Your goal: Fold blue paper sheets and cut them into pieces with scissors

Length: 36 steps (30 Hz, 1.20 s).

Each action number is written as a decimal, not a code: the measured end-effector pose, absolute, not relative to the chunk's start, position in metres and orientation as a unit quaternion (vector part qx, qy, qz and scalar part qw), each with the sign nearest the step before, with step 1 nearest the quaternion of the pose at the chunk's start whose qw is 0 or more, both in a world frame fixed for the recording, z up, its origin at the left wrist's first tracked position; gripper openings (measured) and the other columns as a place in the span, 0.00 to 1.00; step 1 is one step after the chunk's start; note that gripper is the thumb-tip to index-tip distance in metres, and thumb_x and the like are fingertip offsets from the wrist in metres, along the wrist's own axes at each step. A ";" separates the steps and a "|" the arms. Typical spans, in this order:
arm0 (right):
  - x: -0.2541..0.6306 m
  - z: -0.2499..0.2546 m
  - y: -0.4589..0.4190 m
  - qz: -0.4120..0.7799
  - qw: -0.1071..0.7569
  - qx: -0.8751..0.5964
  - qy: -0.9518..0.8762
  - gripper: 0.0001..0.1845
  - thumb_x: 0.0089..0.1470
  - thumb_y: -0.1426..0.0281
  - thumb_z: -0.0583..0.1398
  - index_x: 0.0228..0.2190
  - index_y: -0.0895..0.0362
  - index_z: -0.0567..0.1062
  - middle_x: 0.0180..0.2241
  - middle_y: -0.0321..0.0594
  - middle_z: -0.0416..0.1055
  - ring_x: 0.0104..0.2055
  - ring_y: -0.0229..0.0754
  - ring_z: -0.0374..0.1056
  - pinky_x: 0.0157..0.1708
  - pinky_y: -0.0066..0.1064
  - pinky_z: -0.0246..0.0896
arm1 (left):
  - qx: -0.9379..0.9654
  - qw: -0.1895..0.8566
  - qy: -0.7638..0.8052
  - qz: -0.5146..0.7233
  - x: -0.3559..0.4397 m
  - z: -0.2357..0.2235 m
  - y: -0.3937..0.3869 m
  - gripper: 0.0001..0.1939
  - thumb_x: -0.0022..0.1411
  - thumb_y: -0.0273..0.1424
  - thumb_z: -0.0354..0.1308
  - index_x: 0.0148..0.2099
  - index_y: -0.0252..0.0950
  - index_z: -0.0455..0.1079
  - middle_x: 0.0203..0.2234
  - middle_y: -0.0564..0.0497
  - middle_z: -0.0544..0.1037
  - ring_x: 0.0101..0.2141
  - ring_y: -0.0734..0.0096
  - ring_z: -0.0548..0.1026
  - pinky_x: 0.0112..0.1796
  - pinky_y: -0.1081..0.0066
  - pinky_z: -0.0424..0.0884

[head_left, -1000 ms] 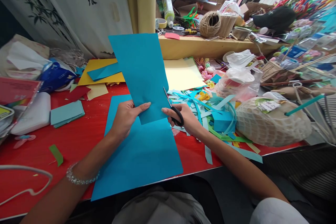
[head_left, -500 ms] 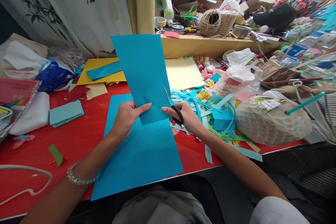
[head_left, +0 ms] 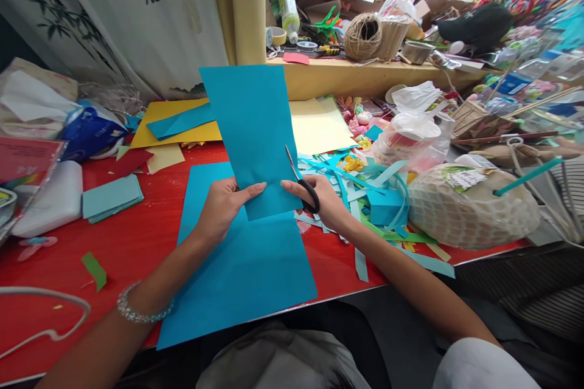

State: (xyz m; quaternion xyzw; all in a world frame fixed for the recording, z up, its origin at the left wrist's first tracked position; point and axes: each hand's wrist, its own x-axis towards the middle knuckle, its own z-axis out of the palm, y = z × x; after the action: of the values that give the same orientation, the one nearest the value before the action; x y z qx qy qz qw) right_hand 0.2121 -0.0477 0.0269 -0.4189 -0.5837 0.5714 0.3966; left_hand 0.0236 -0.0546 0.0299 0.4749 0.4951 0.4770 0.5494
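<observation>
Upright above the table stands a blue sheet of paper (head_left: pixel 253 127), its lower part between both hands. My left hand (head_left: pixel 223 206) pinches its lower left edge, thumb on the near face. At its lower right edge, my right hand (head_left: pixel 319 197) grips the black-handled scissors (head_left: pixel 310 196), with the thumb against the paper. The scissors' blades point up along the paper's right side and look closed. A larger blue sheet (head_left: pixel 241 279) lies flat on the table under my hands. The fingers behind the paper are hidden.
On the red table (head_left: pixel 132 237), paper strips (head_left: pixel 356 194) are heaped to the right, beside a netted, wrapped coconut-like thing (head_left: pixel 474 206) with a straw. Light blue paper pieces (head_left: pixel 113 197) are stacked left. Yellow paper (head_left: pixel 176 127) lies behind. A cluttered shelf (head_left: pixel 347 79) runs along the back.
The held paper has dipped slightly, and its top edge has shifted a little right. Both hands keep their grip on it. The whole view has moved slightly.
</observation>
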 end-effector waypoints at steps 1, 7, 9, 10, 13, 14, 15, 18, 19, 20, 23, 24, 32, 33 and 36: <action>0.212 0.027 -0.048 0.572 0.397 -0.419 -0.583 0.24 0.46 0.51 0.64 0.18 0.57 0.64 0.17 0.29 0.56 0.17 0.28 0.52 0.16 0.23 0.52 | 0.475 0.551 0.494 0.476 0.024 0.030 -0.055 0.18 0.48 0.37 0.67 0.41 0.36 0.76 0.42 0.46 0.80 0.41 0.55 0.78 0.39 0.59 0.77; 0.212 0.026 -0.047 0.567 0.394 -0.430 -0.582 0.25 0.42 0.50 0.64 0.18 0.56 0.64 0.17 0.30 0.56 0.18 0.30 0.57 0.15 0.24 0.51 | 0.473 0.548 0.498 0.478 0.024 0.029 -0.054 0.19 0.47 0.39 0.68 0.42 0.35 0.76 0.42 0.45 0.80 0.41 0.54 0.78 0.40 0.57 0.76; 0.211 0.025 -0.048 0.569 0.390 -0.432 -0.581 0.25 0.42 0.49 0.64 0.18 0.57 0.64 0.17 0.30 0.57 0.18 0.30 0.57 0.15 0.24 0.51 | 0.471 0.549 0.496 0.480 0.024 0.029 -0.054 0.19 0.47 0.38 0.68 0.42 0.35 0.76 0.42 0.45 0.80 0.41 0.54 0.78 0.41 0.58 0.76; 0.211 0.025 -0.048 0.572 0.389 -0.431 -0.580 0.25 0.42 0.49 0.64 0.19 0.57 0.65 0.18 0.30 0.58 0.18 0.31 0.57 0.16 0.24 0.51 | 0.472 0.551 0.494 0.479 0.024 0.029 -0.054 0.19 0.47 0.38 0.68 0.42 0.35 0.76 0.42 0.45 0.80 0.41 0.54 0.78 0.41 0.58 0.76; 0.211 0.025 -0.048 0.576 0.398 -0.421 -0.577 0.25 0.43 0.48 0.63 0.20 0.57 0.65 0.19 0.30 0.56 0.19 0.31 0.55 0.17 0.25 0.51 | 0.480 0.557 0.484 0.474 0.024 0.026 -0.054 0.19 0.48 0.38 0.68 0.42 0.34 0.76 0.41 0.45 0.80 0.41 0.54 0.78 0.40 0.58 0.76; 0.211 0.026 -0.048 0.574 0.403 -0.417 -0.578 0.25 0.43 0.48 0.63 0.19 0.56 0.63 0.18 0.29 0.54 0.19 0.30 0.53 0.17 0.25 0.49 | 0.484 0.560 0.479 0.472 0.024 0.025 -0.055 0.19 0.48 0.38 0.68 0.42 0.34 0.76 0.41 0.45 0.80 0.40 0.53 0.78 0.39 0.58 0.76; 0.211 0.026 -0.048 0.570 0.407 -0.414 -0.581 0.26 0.44 0.49 0.63 0.19 0.56 0.62 0.18 0.29 0.53 0.19 0.30 0.51 0.17 0.25 0.46 | 0.486 0.563 0.474 0.471 0.024 0.024 -0.055 0.19 0.48 0.38 0.67 0.42 0.34 0.76 0.41 0.45 0.80 0.40 0.52 0.78 0.39 0.57 0.76; 0.212 0.026 -0.048 0.564 0.411 -0.414 -0.585 0.27 0.44 0.48 0.63 0.18 0.56 0.60 0.17 0.28 0.52 0.18 0.30 0.48 0.17 0.26 0.42 | 0.488 0.568 0.465 0.472 0.025 0.020 -0.056 0.20 0.48 0.39 0.67 0.42 0.34 0.76 0.41 0.44 0.80 0.40 0.52 0.78 0.38 0.57 0.76; 0.212 0.026 -0.048 0.564 0.408 -0.417 -0.584 0.27 0.44 0.48 0.63 0.18 0.56 0.61 0.18 0.29 0.53 0.18 0.30 0.49 0.17 0.26 0.43 | 0.487 0.568 0.465 0.474 0.025 0.019 -0.056 0.20 0.48 0.39 0.67 0.42 0.34 0.76 0.41 0.44 0.80 0.40 0.52 0.78 0.38 0.57 0.76; 0.212 0.027 -0.048 0.562 0.405 -0.424 -0.583 0.27 0.44 0.47 0.63 0.18 0.56 0.62 0.18 0.30 0.55 0.19 0.31 0.51 0.17 0.27 0.45 | 0.486 0.568 0.466 0.474 0.025 0.019 -0.055 0.20 0.48 0.39 0.67 0.42 0.35 0.76 0.41 0.44 0.80 0.41 0.52 0.78 0.39 0.57 0.76; 0.211 0.028 -0.048 0.553 0.393 -0.446 -0.584 0.27 0.41 0.44 0.62 0.19 0.55 0.64 0.19 0.32 0.58 0.21 0.33 0.56 0.18 0.27 0.49 | 0.483 0.566 0.471 0.475 0.025 0.018 -0.055 0.20 0.47 0.39 0.67 0.42 0.35 0.77 0.41 0.44 0.80 0.41 0.52 0.77 0.40 0.57 0.76; 0.211 0.028 -0.048 0.551 0.392 -0.449 -0.585 0.27 0.41 0.44 0.62 0.19 0.55 0.64 0.19 0.33 0.58 0.21 0.33 0.56 0.19 0.27 0.50 | 0.482 0.566 0.472 0.474 0.025 0.018 -0.054 0.20 0.47 0.39 0.67 0.42 0.35 0.77 0.41 0.44 0.80 0.42 0.52 0.77 0.40 0.57 0.76; 0.212 0.026 -0.046 0.549 0.411 -0.425 -0.591 0.27 0.44 0.47 0.62 0.17 0.55 0.60 0.17 0.28 0.53 0.18 0.30 0.50 0.17 0.26 0.46 | 0.477 0.582 0.474 0.457 0.026 0.018 -0.056 0.21 0.48 0.40 0.67 0.43 0.35 0.76 0.43 0.43 0.80 0.41 0.52 0.78 0.39 0.57 0.76; 0.213 0.026 -0.046 0.546 0.413 -0.425 -0.592 0.27 0.44 0.47 0.63 0.17 0.55 0.60 0.17 0.28 0.53 0.17 0.30 0.51 0.17 0.26 0.46 | 0.477 0.585 0.474 0.454 0.027 0.018 -0.056 0.21 0.48 0.40 0.67 0.43 0.35 0.76 0.43 0.43 0.79 0.41 0.52 0.78 0.39 0.57 0.76; 0.213 0.027 -0.046 0.547 0.414 -0.426 -0.590 0.27 0.43 0.47 0.63 0.17 0.56 0.61 0.17 0.29 0.55 0.18 0.30 0.52 0.17 0.26 0.48 | 0.477 0.589 0.473 0.450 0.028 0.019 -0.057 0.20 0.48 0.39 0.67 0.43 0.36 0.76 0.43 0.44 0.80 0.41 0.52 0.78 0.40 0.57 0.76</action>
State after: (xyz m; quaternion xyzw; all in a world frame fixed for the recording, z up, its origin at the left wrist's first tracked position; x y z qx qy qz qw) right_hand 0.2132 -0.0456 0.0271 -0.4260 -0.5900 0.5467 0.4142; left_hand 0.0279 -0.0575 0.0186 0.4769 0.4725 0.4500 0.5888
